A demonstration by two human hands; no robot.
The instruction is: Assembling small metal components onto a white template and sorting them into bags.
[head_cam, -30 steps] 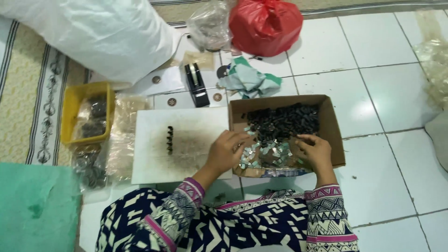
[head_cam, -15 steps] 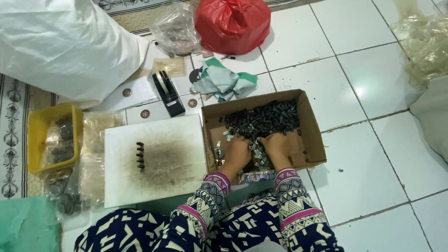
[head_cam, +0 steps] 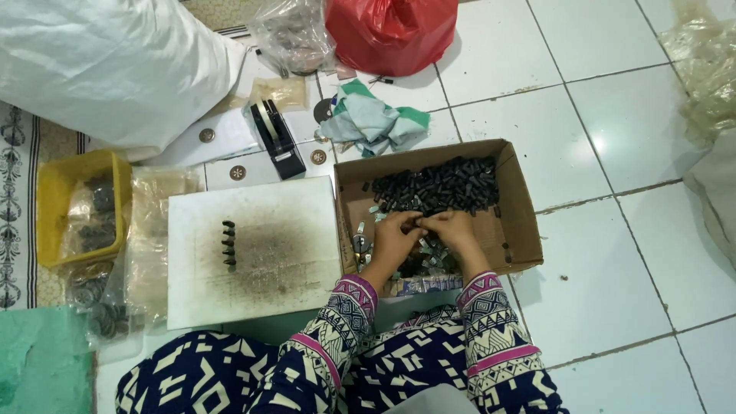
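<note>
Both hands, left hand and right hand, are meeting fingertip to fingertip inside the box, pinching small parts (grip detail too small to tell), with the dark parts pile lying at 12 o'clock, about equally near both.

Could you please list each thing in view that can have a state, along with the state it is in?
Brown cardboard box: open, holding a heap of small dark parts.
Left hand: inside the box, fingers bent over the parts.
Right hand: inside the box, touching the left hand.
White board: flat, smudged grey, with a short row of dark pieces.
Red plastic bag: bunched closed.
Yellow plastic tray: filled with bagged parts.
</note>
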